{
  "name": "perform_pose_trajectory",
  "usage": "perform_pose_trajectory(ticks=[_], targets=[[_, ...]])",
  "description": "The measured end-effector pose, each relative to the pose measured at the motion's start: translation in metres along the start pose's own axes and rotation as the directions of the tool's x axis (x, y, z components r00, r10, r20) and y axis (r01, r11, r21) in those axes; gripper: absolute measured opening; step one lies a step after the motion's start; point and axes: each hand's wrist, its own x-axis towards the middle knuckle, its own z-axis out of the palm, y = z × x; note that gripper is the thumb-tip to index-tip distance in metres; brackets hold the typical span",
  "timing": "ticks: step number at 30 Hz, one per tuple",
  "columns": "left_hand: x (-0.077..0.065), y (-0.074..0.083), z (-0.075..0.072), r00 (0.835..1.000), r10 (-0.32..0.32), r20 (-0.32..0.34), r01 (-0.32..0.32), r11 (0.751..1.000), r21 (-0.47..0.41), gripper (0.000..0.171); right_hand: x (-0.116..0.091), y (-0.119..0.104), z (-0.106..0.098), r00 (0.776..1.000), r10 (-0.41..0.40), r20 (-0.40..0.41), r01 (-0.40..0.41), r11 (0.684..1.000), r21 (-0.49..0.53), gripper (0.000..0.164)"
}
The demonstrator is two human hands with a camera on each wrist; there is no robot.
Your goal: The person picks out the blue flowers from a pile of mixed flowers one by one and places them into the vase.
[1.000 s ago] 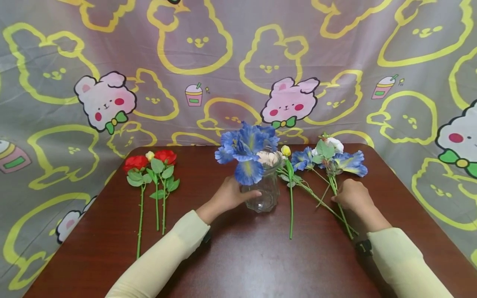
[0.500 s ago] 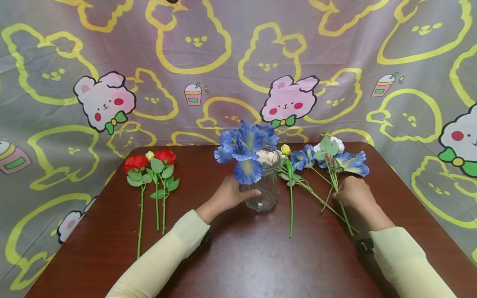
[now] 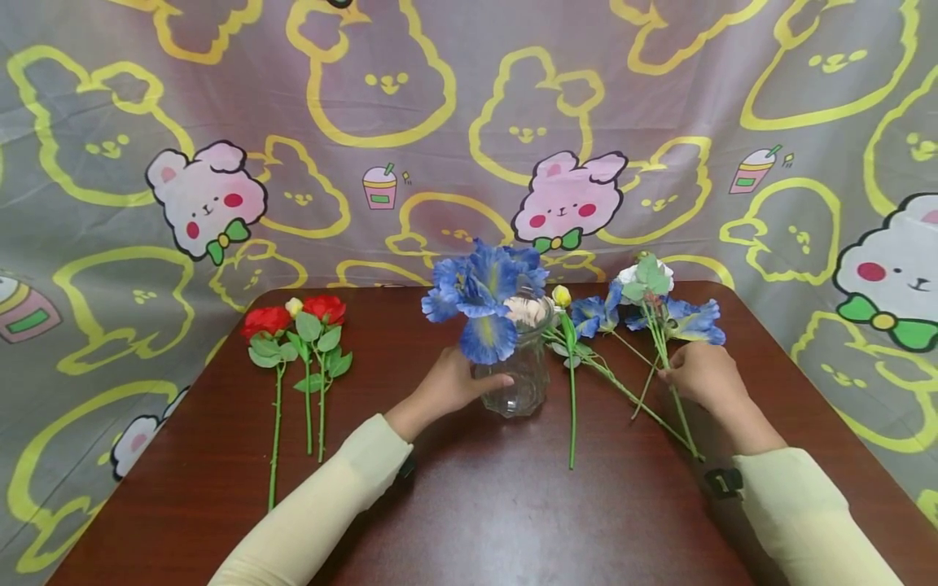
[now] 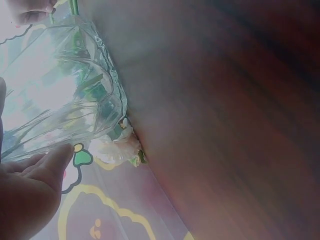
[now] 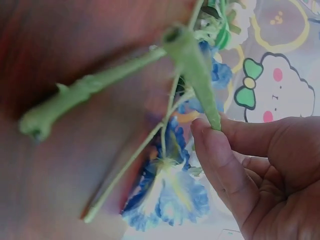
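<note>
My left hand (image 3: 447, 382) grips a clear glass vase (image 3: 516, 391) from its left side, with the thumb across the front. A blue iris (image 3: 487, 285) stands in the vase, its bloom leaning over the left rim. On the right, my right hand (image 3: 707, 374) pinches a green stem (image 5: 202, 80) between thumb and fingers. That stem appears to lead up to a white flower (image 3: 630, 273) with green leaves. Blue irises (image 3: 692, 319) lie around it, their stems crossing on the table. A pale flower (image 4: 117, 147) shows beyond the vase in the left wrist view.
Red roses (image 3: 325, 308) and a small pale yellow bud (image 3: 295, 307) lie at the left of the brown table (image 3: 469, 505). A yellow bud (image 3: 561, 295) on a green stem lies just right of the vase. A patterned curtain (image 3: 440, 122) hangs behind.
The right hand has shifted slightly up and right with the pinched stem. The white flower and its leaves have risen a little. The left hand and vase stay put.
</note>
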Motion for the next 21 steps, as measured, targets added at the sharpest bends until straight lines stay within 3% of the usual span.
perform_pose_trajectory(ticks=[5, 12, 21], targets=[[0.000, -0.001, 0.000, 1.000, 0.003, 0.004, -0.003, 1.000, 0.003, 0.073, -0.001, -0.001, -0.008, 0.999, -0.014, -0.029, 0.014, 1.000, 0.006, 0.043], [0.000, -0.001, -0.001, 1.000, 0.001, 0.019, -0.001, 1.000, 0.003, 0.072, -0.001, 0.002, -0.025, 0.999, 0.017, -0.044, -0.017, 1.000, 0.005, 0.026], [0.000, 0.000, -0.001, 1.000, 0.006, 0.012, -0.006, 1.000, 0.007, 0.072, -0.003, 0.022, -0.051, 0.994, 0.090, -0.065, -0.091, 0.996, -0.014, 0.024]])
